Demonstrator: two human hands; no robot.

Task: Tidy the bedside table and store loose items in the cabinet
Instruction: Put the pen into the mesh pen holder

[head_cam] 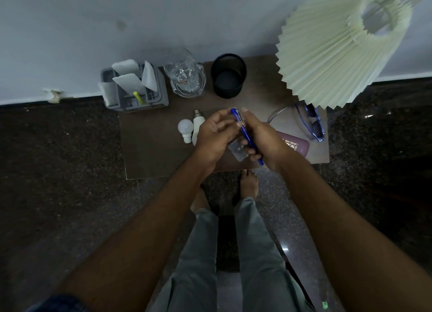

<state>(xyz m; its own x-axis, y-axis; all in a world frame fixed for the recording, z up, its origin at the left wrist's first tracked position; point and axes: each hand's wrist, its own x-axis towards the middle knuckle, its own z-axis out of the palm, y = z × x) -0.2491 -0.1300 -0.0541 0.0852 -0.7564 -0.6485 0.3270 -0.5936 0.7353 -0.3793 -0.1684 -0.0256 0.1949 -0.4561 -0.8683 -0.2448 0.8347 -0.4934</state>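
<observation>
A blue pen (247, 136) is held over the middle of the dark brown bedside table (152, 152). My right hand (264, 141) grips its lower half, thumb lying along the barrel. My left hand (214, 134) curls in from the left, its fingertips at the pen's upper end. Under my hands lies a small clear plastic piece (236, 151); I cannot tell whether a hand touches it. Two white light bulbs (191, 128) lie just left of my left hand. A black mesh pen cup (228, 76) stands behind my hands.
At the back left stand a grey organiser (135, 89) with papers and a yellow marker, and a glass jug (184, 74). Blue glasses (312, 122) and a maroon spectacle case (295, 145) lie to the right. A pleated lampshade (339, 47) overhangs the right side.
</observation>
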